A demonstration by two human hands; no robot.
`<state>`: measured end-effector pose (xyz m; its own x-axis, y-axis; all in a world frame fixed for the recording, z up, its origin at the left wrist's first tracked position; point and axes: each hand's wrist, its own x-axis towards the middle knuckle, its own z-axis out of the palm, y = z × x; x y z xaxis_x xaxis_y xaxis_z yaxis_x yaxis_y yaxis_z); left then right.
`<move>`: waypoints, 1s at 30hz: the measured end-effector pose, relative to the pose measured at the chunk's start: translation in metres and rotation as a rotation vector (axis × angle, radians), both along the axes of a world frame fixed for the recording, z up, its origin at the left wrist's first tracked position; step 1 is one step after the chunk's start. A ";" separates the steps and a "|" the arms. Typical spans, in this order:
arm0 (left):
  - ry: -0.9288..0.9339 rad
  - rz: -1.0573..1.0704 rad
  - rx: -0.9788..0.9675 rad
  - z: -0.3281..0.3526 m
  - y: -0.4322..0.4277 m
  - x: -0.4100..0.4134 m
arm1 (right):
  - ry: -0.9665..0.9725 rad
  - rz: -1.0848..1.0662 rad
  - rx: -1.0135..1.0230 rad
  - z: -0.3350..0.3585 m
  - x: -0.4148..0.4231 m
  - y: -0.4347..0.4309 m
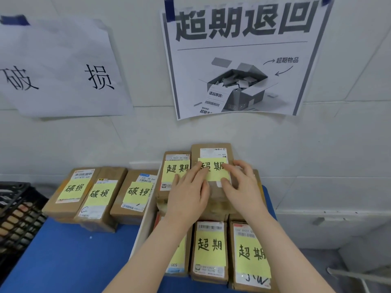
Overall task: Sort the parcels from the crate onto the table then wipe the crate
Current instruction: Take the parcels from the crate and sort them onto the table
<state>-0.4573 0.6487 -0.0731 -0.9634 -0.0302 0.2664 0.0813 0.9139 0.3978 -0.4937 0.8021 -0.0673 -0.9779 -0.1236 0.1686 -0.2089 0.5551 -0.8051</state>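
A brown cardboard parcel (213, 152) with a yellow note sits on top of the right-hand pile on the blue table (69, 256). My left hand (188, 191) lies on its near left part, fingers straight on the note. My right hand (241, 187) rests on its right side, fingers spread and lightly bent over the edge. More yellow-noted parcels (209, 250) lie in front and beside it. Three parcels (99, 193) with a different note stand in a row at the left. The black plastic crate (14, 210) is at the far left edge.
A white divider strip (146, 220) separates the two groups of parcels. Two paper signs (243, 56) hang on the white tiled wall behind. Bare blue tabletop shows at the front left. A grey metal frame (359, 275) shows at the lower right.
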 end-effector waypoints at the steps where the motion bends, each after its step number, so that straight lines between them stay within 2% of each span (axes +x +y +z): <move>1: -0.008 -0.003 -0.002 -0.001 0.001 0.001 | -0.008 0.003 0.006 0.000 0.000 0.000; 12: -0.145 -0.045 0.158 0.018 -0.005 0.012 | 0.027 0.042 0.120 0.007 0.008 -0.001; 21: -0.162 -0.002 0.100 0.025 -0.011 0.032 | 0.057 0.040 0.266 0.022 0.020 -0.007; 24: -0.101 0.016 0.080 0.032 -0.026 0.046 | 0.197 0.003 0.249 0.030 0.039 -0.014; 26: 0.007 0.046 0.009 0.041 -0.044 0.063 | 0.287 0.009 0.221 0.037 0.054 -0.025; 28: 0.128 0.091 -0.059 0.044 -0.065 0.085 | 0.348 0.051 0.168 0.046 0.069 -0.045; 30: 0.142 0.150 -0.066 0.041 -0.088 0.109 | 0.363 0.120 0.147 0.051 0.083 -0.072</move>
